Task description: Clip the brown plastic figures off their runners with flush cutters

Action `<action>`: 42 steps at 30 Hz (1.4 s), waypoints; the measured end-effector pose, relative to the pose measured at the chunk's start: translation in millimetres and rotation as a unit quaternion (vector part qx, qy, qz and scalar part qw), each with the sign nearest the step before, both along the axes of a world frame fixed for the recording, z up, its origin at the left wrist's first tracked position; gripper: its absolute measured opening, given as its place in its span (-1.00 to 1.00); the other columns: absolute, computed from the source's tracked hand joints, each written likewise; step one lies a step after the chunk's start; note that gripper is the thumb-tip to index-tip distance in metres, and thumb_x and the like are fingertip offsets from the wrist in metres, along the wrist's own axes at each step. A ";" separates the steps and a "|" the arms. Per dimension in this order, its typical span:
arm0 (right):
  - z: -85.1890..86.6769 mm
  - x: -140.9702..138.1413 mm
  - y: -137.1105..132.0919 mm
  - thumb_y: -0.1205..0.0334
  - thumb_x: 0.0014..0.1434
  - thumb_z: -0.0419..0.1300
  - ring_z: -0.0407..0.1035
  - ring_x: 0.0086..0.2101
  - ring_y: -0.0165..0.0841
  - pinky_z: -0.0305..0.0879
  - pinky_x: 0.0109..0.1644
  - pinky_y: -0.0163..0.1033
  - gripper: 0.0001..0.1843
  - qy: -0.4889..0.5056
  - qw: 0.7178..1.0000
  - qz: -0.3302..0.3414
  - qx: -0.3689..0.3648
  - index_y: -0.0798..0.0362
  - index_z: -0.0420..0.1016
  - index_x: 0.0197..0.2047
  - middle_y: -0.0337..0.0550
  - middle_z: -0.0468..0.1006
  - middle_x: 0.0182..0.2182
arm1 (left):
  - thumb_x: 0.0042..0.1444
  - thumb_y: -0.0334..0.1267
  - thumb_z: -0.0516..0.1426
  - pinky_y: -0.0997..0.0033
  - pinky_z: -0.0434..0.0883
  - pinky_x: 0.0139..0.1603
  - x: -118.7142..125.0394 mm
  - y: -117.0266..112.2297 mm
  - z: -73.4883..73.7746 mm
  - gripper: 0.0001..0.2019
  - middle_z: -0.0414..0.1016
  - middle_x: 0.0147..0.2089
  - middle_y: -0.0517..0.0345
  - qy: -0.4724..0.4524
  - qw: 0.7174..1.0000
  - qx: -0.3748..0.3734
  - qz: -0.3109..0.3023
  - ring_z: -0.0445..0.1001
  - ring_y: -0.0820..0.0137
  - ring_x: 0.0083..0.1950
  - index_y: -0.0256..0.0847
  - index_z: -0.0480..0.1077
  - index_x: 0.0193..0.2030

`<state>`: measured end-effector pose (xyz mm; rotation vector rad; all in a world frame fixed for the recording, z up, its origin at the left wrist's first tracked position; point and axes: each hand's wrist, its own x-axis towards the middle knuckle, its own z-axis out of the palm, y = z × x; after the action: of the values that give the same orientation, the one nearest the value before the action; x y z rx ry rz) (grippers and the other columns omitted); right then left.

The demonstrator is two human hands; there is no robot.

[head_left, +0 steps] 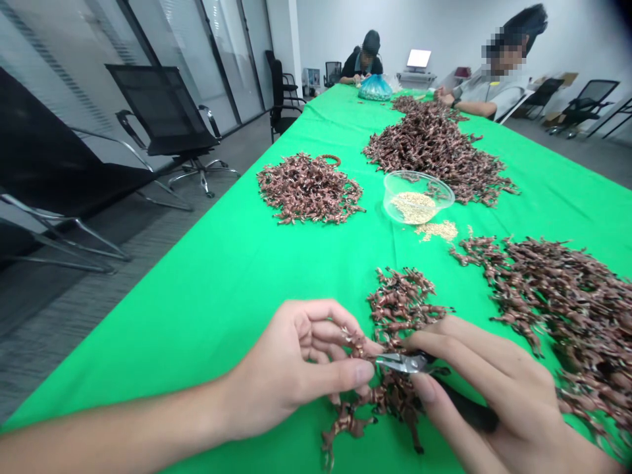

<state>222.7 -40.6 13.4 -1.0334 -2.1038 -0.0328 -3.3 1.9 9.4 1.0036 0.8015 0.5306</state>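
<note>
Ahead, a clear bowl (417, 197) sits beyond the left hand (281, 368) pinching copper figures (354, 345), right hand (494, 388) gripping pliers (402, 362).

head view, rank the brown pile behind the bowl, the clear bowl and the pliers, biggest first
1. Brown pile
2. Pliers and clear bowl: unsure, the pliers look longer but sit nearer the camera

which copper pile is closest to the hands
The small heap just beyond the left hand and right hand, running down under the pliers. The other heaps, all bigger, sit further right or up the green cloth.
</note>
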 end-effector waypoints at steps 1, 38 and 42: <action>-0.1 0.1 -0.3 0.36 0.25 0.14 0.51 -0.37 -0.34 0.40 -0.41 -0.28 -0.87 -0.004 1.000 0.001 0.003 0.11 0.45 -0.12 -0.10 0.60 -0.35 | 0.03 -0.28 0.40 0.62 0.47 -0.45 0.3 -0.9 -0.6 -0.68 0.67 -0.13 -0.04 0.009 1.000 0.002 0.001 0.61 0.46 -0.36 -0.29 0.37 -0.18; -5.9 9.9 -4.9 0.24 0.18 0.35 0.41 -0.32 -0.28 0.26 -0.28 -0.16 -0.77 -0.162 0.975 -0.030 0.149 0.23 0.54 -0.16 -0.05 0.64 -0.37 | 0.02 -0.24 0.41 0.62 0.51 -0.43 -3.8 -2.9 -3.7 -0.65 0.70 -0.34 -0.02 -0.014 0.999 -0.042 -0.029 0.63 0.45 -0.46 -0.30 0.54 -0.06; -2.9 9.4 -4.9 0.26 0.16 0.36 0.42 -0.35 -0.26 0.23 -0.31 -0.15 -0.76 -0.176 0.969 -0.026 0.170 0.24 0.53 -0.16 -0.05 0.66 -0.40 | 0.03 -0.25 0.40 0.62 0.51 -0.46 -3.8 -2.0 -4.6 -0.64 0.69 -0.35 -0.06 -0.017 0.998 -0.048 -0.030 0.63 0.43 -0.47 -0.33 0.51 -0.05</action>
<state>232.1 -45.6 10.6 -0.9202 -2.2772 -0.6233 -7.0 -0.1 4.7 0.9250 0.7573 0.4526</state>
